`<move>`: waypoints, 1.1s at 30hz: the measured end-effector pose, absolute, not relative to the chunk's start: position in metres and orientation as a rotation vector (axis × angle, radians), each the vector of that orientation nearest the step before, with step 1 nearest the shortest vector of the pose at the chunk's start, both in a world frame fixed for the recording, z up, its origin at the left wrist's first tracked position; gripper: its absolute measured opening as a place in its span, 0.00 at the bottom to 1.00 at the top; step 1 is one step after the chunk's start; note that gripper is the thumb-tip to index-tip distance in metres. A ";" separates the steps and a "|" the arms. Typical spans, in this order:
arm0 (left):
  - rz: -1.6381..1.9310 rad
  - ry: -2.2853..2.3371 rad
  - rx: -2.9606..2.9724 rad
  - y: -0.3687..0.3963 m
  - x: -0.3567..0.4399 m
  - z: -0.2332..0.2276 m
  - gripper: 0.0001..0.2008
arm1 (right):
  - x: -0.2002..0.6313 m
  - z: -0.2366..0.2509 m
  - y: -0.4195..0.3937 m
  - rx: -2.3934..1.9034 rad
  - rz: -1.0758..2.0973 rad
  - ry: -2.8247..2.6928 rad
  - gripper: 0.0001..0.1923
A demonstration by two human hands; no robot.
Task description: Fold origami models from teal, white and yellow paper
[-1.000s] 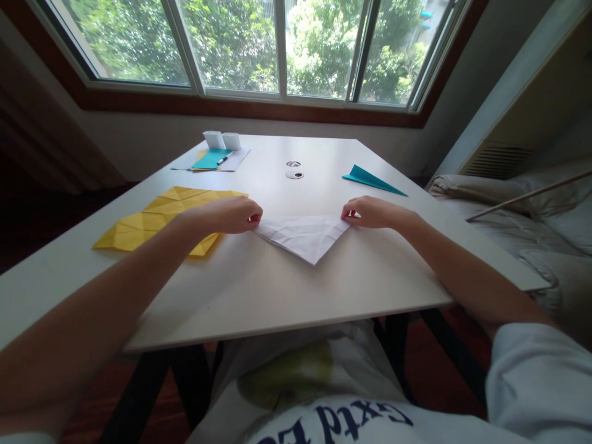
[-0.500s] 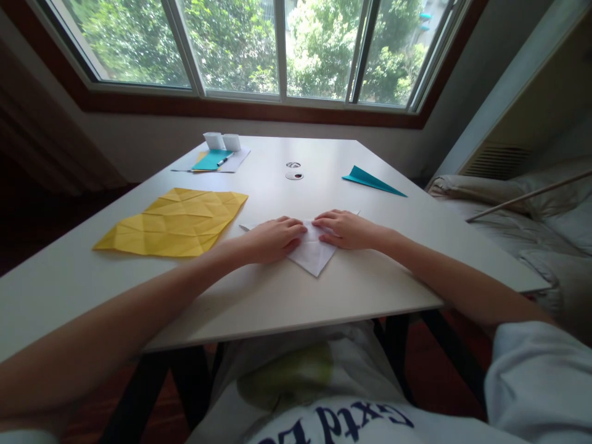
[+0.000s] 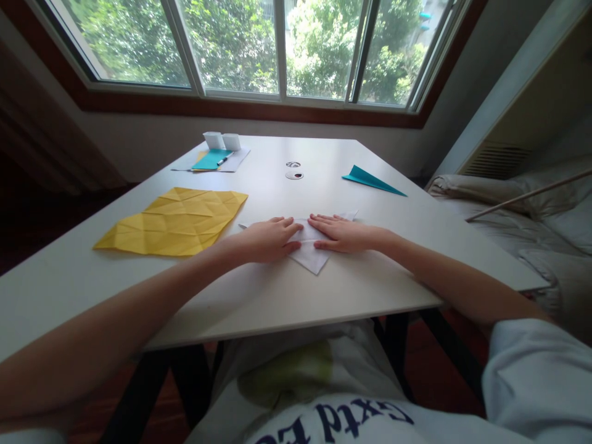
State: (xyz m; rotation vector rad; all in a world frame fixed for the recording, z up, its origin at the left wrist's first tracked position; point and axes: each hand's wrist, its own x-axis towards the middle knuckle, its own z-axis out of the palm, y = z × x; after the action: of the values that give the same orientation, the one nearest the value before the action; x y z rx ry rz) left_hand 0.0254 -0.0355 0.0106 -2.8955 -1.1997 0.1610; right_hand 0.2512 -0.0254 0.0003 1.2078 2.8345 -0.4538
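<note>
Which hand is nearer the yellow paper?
Left. The left hand lies flat on the white paper, just to the right of the yellow paper without touching it. The right hand presses the same white sheet farther right.

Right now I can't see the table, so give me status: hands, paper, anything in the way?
Left hand and right hand flat on white paper. Yellow sheet lies apart.

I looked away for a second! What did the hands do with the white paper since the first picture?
The left hand and right hand let go of the outer corners of the white paper and slid inward to its middle, where they now press flat, side by side. The yellow paper, teal paper plane and table stayed put.
</note>
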 end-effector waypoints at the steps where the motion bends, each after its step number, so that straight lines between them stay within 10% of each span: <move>1: 0.184 -1.236 -2.879 -0.037 0.025 0.013 0.23 | 0.252 0.001 -0.026 1.223 -0.462 2.819 0.41; 15: 0.573 -1.644 -2.566 -0.045 0.015 0.040 0.26 | 0.288 0.016 -0.013 1.504 -0.279 2.540 0.52; 33: 0.643 -1.843 -2.384 -0.039 0.008 0.051 0.24 | 0.308 0.027 -0.006 1.605 -0.234 2.474 0.39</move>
State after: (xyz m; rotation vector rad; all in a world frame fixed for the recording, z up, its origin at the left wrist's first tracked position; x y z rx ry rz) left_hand 0.0080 -0.0388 0.0508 -2.3840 -1.8427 0.6428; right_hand 0.3079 -0.0057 0.0271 1.6051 2.4740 -0.2342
